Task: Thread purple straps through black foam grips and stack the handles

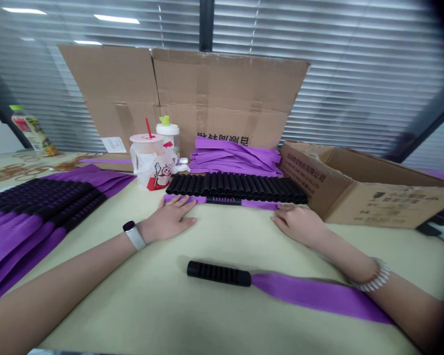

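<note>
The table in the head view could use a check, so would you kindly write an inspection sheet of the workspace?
Surface: pale table.
Job's things: purple strip with black tube; tube row and strip pile behind; tubed strip nearer; tubed stack at left.
Clutter: bagged cup, lidded container, bottle, brown bands.
Hands: left hand spread, fingers on the strip's left end; right hand at its right end, grip unclear.
Cables: nothing seen.
Surroundings: cardboard, open box, blinds.

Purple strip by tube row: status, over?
Left grip open, on purple strip at its left end. Right grip curled at right end. Black tube mid-strip. Tube row close behind.
</note>
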The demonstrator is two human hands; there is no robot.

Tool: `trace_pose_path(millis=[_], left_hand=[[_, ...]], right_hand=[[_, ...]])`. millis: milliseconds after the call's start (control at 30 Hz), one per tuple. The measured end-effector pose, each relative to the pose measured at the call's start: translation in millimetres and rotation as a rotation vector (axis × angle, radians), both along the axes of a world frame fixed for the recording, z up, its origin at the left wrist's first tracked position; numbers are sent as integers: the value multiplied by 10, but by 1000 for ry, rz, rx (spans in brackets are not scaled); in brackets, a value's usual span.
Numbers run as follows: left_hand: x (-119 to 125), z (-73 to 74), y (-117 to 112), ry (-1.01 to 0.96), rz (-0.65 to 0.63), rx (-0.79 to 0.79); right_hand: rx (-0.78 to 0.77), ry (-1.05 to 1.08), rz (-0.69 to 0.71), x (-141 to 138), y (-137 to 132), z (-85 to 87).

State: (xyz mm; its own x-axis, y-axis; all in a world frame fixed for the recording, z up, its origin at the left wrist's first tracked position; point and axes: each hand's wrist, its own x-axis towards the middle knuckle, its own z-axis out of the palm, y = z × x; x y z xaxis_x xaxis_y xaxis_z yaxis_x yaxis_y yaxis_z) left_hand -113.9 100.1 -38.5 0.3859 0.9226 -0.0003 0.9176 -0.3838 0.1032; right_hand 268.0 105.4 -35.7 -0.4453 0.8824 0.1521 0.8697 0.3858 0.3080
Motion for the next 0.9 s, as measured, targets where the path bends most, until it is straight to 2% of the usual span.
trace_pose_path(millis=[333,500,600,700,900], left_hand=[[-15,-32,22,-21,0,38],[34,10,38,-127,-56,126],[159,43,35,-165,-58,130],[311,39,34,-146,-57,103],[445,-61,94,-108,-64,62]], right_hand=[[71,15,58,20,0,-16],[109,61,107,-6,38,138],[93,129,185,-141,101,283],[62,140,238,-374,196,334],[43,151,239,-757,414,154]])
